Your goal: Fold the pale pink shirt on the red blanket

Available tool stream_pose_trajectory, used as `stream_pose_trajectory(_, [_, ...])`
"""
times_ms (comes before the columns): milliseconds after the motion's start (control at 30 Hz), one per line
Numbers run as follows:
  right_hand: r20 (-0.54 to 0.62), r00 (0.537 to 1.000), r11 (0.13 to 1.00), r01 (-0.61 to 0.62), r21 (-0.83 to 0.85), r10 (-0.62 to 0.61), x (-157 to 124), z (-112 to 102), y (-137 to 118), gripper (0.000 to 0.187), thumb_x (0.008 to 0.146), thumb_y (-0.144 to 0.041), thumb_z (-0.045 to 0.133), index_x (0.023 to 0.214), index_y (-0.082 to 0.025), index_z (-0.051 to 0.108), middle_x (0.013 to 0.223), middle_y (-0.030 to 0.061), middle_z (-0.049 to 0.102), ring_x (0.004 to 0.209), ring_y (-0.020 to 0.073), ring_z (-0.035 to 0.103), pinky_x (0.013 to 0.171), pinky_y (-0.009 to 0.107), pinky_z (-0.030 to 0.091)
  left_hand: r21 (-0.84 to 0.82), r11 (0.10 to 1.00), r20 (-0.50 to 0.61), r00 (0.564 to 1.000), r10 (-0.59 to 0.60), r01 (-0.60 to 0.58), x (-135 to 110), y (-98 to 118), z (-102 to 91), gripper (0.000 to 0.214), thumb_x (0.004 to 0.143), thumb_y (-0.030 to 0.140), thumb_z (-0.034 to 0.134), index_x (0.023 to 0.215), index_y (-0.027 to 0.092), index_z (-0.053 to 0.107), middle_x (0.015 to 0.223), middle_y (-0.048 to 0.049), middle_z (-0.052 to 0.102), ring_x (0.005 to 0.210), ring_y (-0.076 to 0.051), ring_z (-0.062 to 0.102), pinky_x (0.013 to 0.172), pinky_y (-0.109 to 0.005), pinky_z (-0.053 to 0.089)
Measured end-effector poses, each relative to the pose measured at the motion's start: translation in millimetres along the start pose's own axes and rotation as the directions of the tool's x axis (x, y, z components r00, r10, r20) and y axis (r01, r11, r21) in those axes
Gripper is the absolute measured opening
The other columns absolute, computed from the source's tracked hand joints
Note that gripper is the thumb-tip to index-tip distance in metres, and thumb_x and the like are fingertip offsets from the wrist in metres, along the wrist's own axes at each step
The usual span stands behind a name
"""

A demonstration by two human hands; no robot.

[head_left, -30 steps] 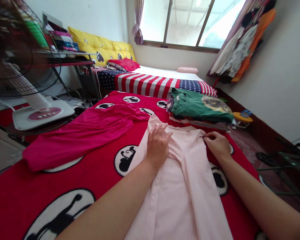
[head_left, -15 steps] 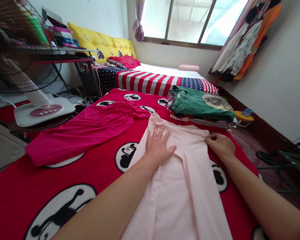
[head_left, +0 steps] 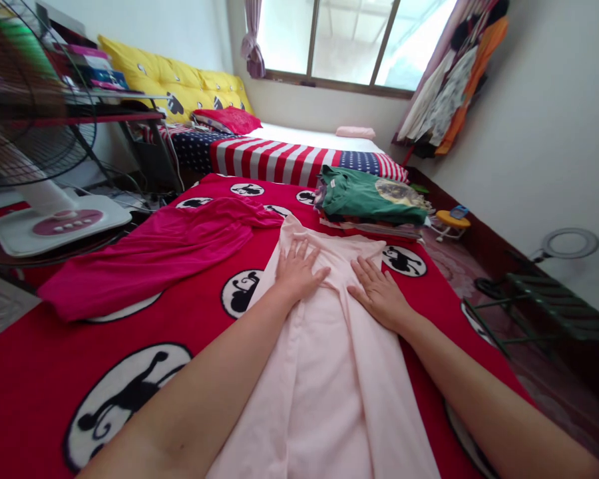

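Observation:
A pale pink garment [head_left: 324,399] lies spread lengthwise over the red blanket [head_left: 180,372], its near end running out of view at the bottom. Long strips of its cloth run down both sides, with creases between them. My left hand [head_left: 299,271] rests flat on the upper left part, fingers spread. On the upper right part lies my right hand [head_left: 379,293], palm down with its fingers stretched out. Neither hand grips the cloth. To the left is a bright magenta garment [head_left: 180,246], loosely laid out and wrinkled.
Beyond the pink cloth sits a stack of folded clothes with a green shirt [head_left: 369,196] on top. A fan [head_left: 60,213] stands at the left. At the right are a dark green rack [head_left: 554,303] and a small yellow stool [head_left: 452,221]. Another bed [head_left: 279,159] is behind.
My right hand has released the garment's upper right edge and moved inward, now lying flat on the cloth. The left hand stays flat in place. The view has turned slightly right.

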State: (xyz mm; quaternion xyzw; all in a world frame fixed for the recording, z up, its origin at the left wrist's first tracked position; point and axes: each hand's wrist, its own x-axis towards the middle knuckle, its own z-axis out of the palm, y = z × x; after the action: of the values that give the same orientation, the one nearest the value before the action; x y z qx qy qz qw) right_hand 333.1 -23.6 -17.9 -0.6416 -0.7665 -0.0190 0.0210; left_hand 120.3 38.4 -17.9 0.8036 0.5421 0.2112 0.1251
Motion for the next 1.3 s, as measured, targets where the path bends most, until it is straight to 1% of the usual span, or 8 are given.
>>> stream_pose_trajectory(167, [0.031, 0.995, 0.995, -0.097, -0.017, 0.098, -6, -16, -18, 0.062, 0.097, -0.049, 0.027, 0.151, -0.018, 0.025, 0.158, 0.0099, 0.018, 0.145, 0.0297, 0.017, 0.111, 0.059, 0.023, 0.008, 1.0, -0.033, 0.999, 0.019, -0.018, 0, -1, 1.2, 0.063, 0.089, 0.059, 0.041, 0.142, 0.024, 0.045, 0.157, -0.0093, 0.024, 0.146, -0.032, 0.012, 0.116, -0.056, 0.005])
stream_pose_trajectory(333, [-0.1, 0.994, 0.997, 0.059, 0.05, -0.053, -60, -43, -45, 0.036, 0.093, -0.028, 0.043, 0.123, -0.016, 0.059, 0.138, 0.0131, 0.051, 0.121, 0.0263, 0.052, 0.104, 0.042, 0.038, 0.013, 0.989, 0.097, 0.985, 0.146, -0.147, -17, -5, -11.2, 0.063, 0.089, 0.052, 0.048, 0.142, 0.018, 0.045, 0.157, -0.0136, 0.022, 0.146, -0.034, 0.011, 0.116, -0.05, 0.012])
stream_pose_trajectory(500, [-0.056, 0.996, 0.974, 0.08, 0.213, -0.069, -141, -54, -67, 0.025, 0.091, -0.034, 0.051, 0.109, -0.022, 0.063, 0.107, 0.0066, 0.062, 0.089, 0.0195, 0.062, 0.073, 0.029, 0.05, -0.029, 0.973, 0.177, 0.957, 0.229, -0.228, -75, -9, -25.8, 0.065, 0.087, 0.044, 0.053, 0.145, 0.017, 0.04, 0.157, -0.0161, 0.019, 0.146, -0.033, 0.012, 0.116, -0.049, 0.015])
stream_pose_trajectory(667, [-0.07, 0.981, 0.884, 0.193, 0.426, -0.181, -196, -52, -73, 0.022, 0.092, -0.024, 0.048, 0.11, -0.021, 0.062, 0.108, 0.0068, 0.06, 0.093, 0.017, 0.06, 0.082, 0.029, 0.048, -0.15, 0.932, 0.24, 0.902, 0.358, -0.33, -150, -15, -51.3, 0.055, 0.088, 0.038, 0.051, 0.14, 0.019, 0.047, 0.156, -0.0132, 0.025, 0.145, -0.027, 0.021, 0.116, -0.043, 0.021])
stream_pose_trajectory(800, [-0.127, 0.974, 0.84, 0.227, 0.493, -0.189, -223, -53, -47, 0.03, 0.094, -0.015, 0.038, 0.104, -0.021, 0.065, 0.108, 0.0083, 0.061, 0.097, 0.0161, 0.06, 0.083, 0.028, 0.049, -0.296, 0.898, 0.309, 0.857, 0.413, -0.327, -191, -39, -92.0, 0.041, 0.089, 0.031, 0.049, 0.129, 0.031, 0.06, 0.147, -0.0062, 0.043, 0.132, -0.023, 0.045, 0.108, -0.034, 0.039])
stream_pose_trajectory(933, [-0.063, 0.959, 0.829, 0.27, 0.49, -0.275, -243, -50, -17, 0.033, 0.089, -0.013, 0.048, 0.111, -0.028, 0.068, 0.119, 0.0079, 0.06, 0.11, 0.02, 0.058, 0.093, 0.032, 0.049, -0.258, 0.916, 0.385, 0.836, 0.39, -0.308, -216, -66, -131.2, 0.026, 0.084, 0.024, 0.057, 0.103, 0.034, 0.073, 0.132, -0.0029, 0.058, 0.117, -0.022, 0.058, 0.097, -0.03, 0.048])
stream_pose_trajectory(1033, [-0.05, 0.953, 0.831, 0.285, 0.477, -0.298, -247, -44, -13, 0.039, 0.085, -0.013, 0.055, 0.118, -0.032, 0.065, 0.129, 0.0076, 0.054, 0.117, 0.022, 0.054, 0.097, 0.036, 0.047, -0.21, 0.914, 0.471, 0.784, 0.405, -0.346, -227, -71, -145.3, 0.035, 0.08, 0.018, 0.063, 0.11, 0.033, 0.07, 0.138, -0.0033, 0.051, 0.126, -0.024, 0.049, 0.104, -0.034, 0.043])
stream_pose_trajectory(1300, [-0.268, 0.894, 0.816, 0.44, 0.375, -0.359, -228, -33, -29, 0.026, 0.087, -0.01, 0.052, 0.097, -0.028, 0.069, 0.127, 0.0057, 0.058, 0.121, 0.0227, 0.048, 0.101, 0.041, 0.041, -0.166, 0.851, 0.42, 0.745, 0.518, -0.498, -222, -64, -128.3, 0.03, 0.08, 0.011, 0.064, 0.097, 0.034, 0.072, 0.134, 0.0008, 0.055, 0.135, -0.024, 0.038, 0.111, -0.039, 0.035])
